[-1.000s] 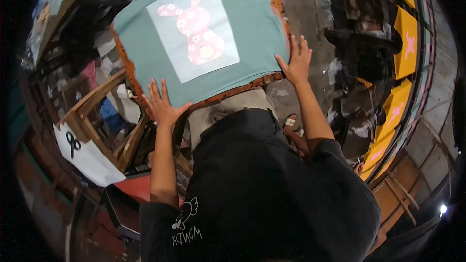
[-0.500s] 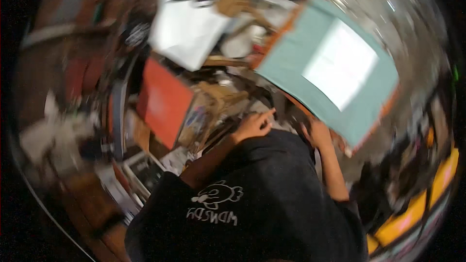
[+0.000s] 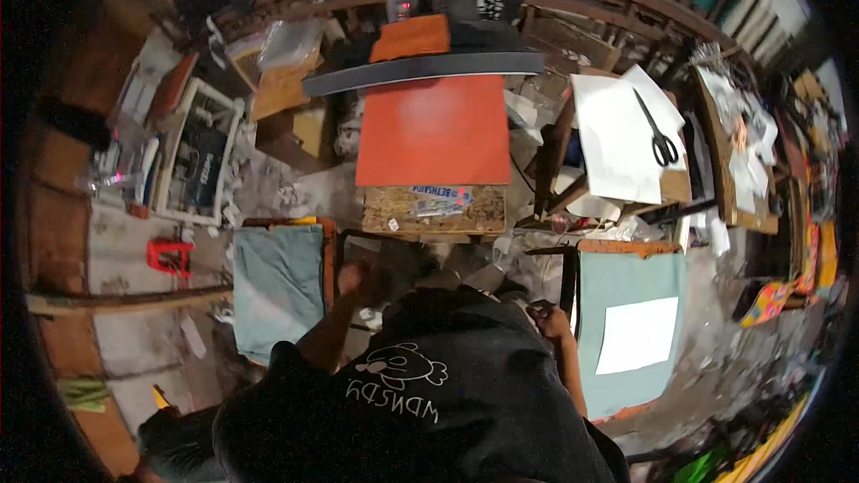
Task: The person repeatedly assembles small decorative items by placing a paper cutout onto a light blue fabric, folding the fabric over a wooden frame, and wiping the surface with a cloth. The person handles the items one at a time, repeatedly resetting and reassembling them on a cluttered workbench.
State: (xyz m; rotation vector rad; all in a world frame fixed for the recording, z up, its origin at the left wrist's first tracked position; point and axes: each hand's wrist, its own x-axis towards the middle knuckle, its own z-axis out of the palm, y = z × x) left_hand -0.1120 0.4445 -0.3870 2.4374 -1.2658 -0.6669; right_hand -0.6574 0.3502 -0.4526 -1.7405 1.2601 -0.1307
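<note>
My left hand (image 3: pixel 362 281) is smeared by motion, beside the green cloth-covered panel (image 3: pixel 279 291) at the left; its fingers cannot be made out. My right hand (image 3: pixel 552 320) is low beside my body, close to the other green panel (image 3: pixel 667 322), which bears a white sheet (image 3: pixel 637 335). Its fingers look curled in, and whatever they hold, if anything, is too small to name. Ahead, an orange-red sheet (image 3: pixel 434 134) covers the far part of a worn wooden bench (image 3: pixel 385 213). A long dark grey strip (image 3: pixel 425 72) crosses its far edge.
At right, black-handled scissors (image 3: pixel 663 148) lie on white sheets (image 3: pixel 617 156) over a wooden stand. A folded orange piece (image 3: pixel 412 37) lies beyond the strip. Leftward are a whitish frame (image 3: pixel 163 156) and a red plastic stool (image 3: pixel 170 257). Scraps litter the floor.
The view has swung leftward, so the orange-red sheet now lies straight ahead and the white sheets with scissors are to the right. My hands have moved apart, the left one out to the left.
</note>
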